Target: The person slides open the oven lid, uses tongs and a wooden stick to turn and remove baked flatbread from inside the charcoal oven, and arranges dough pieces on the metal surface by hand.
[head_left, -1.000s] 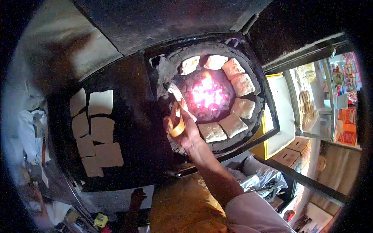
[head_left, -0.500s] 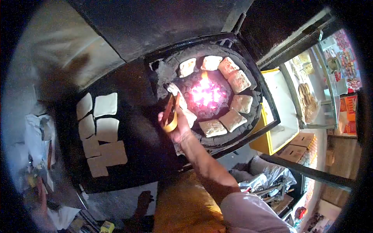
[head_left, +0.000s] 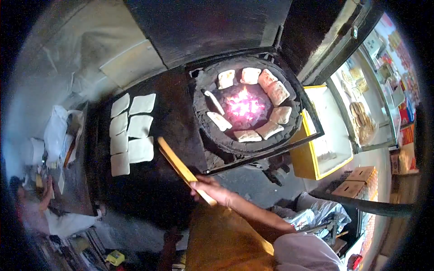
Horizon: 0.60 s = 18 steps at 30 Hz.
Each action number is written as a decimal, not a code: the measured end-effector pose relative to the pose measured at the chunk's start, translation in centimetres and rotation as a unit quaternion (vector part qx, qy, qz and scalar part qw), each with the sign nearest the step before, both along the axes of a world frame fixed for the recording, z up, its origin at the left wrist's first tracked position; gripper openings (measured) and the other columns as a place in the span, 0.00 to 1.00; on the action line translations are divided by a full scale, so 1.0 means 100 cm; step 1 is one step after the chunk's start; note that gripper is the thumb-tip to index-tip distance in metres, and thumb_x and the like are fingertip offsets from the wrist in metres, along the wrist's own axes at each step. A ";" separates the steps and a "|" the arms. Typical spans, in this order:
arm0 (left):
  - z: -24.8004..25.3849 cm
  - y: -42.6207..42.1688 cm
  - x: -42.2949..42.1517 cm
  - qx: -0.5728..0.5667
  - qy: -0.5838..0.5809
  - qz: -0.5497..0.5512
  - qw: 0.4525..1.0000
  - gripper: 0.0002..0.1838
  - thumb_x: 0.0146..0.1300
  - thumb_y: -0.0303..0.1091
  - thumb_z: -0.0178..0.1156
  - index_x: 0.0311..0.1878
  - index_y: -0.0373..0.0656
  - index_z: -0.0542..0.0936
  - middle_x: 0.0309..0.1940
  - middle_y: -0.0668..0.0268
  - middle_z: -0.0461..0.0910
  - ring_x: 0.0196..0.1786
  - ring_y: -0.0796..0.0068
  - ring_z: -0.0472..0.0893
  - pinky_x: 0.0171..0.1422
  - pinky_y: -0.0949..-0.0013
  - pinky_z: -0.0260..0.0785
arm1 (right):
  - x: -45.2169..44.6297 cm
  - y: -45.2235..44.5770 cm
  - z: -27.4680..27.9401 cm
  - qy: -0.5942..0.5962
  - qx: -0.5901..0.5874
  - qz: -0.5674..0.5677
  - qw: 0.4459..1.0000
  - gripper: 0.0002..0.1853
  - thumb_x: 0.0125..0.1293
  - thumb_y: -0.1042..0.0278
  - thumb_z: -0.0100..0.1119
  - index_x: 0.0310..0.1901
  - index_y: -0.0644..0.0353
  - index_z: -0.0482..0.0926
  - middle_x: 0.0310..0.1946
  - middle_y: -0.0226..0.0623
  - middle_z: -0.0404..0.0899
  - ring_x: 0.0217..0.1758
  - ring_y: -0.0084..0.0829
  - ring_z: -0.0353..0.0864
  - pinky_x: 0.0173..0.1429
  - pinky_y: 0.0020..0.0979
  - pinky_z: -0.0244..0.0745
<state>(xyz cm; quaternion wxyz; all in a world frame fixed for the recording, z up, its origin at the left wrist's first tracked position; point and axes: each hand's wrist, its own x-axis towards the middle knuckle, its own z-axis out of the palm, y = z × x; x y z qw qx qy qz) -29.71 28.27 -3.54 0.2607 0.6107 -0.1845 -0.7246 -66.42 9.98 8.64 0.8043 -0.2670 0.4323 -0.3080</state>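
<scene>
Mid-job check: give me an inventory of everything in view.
Dough squares: seven, pale, on the black tabletop.
Flatbreads: nine, pale to browned, inside the oven.
Oven: one, grey, centre.
Embers: one heap, glowing pink, oven's middle.
Bin: one, yellow, right of oven.
Display case: one, clear, far right.
Cardboard boxes: two, brown, below bin.
Bags: count unclear, silvery, lower right.
Co-worker: one, pale clothing, far left.
Tongs: one, tan, in right hand.
Right hand: one, bare, lower centre.
Left hand: one, shadowed, bottom, left of centre.
</scene>
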 end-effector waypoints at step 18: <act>0.110 -0.006 0.044 -0.101 0.105 0.019 0.989 0.32 0.73 0.57 0.59 0.69 0.46 0.68 0.56 0.63 0.76 0.54 0.67 0.80 0.59 0.61 0.75 | 0.205 0.144 -0.044 0.231 -0.335 0.228 0.884 0.37 0.71 0.43 0.60 0.73 0.57 0.65 0.61 0.51 0.79 0.58 0.49 0.83 0.63 0.43 0.79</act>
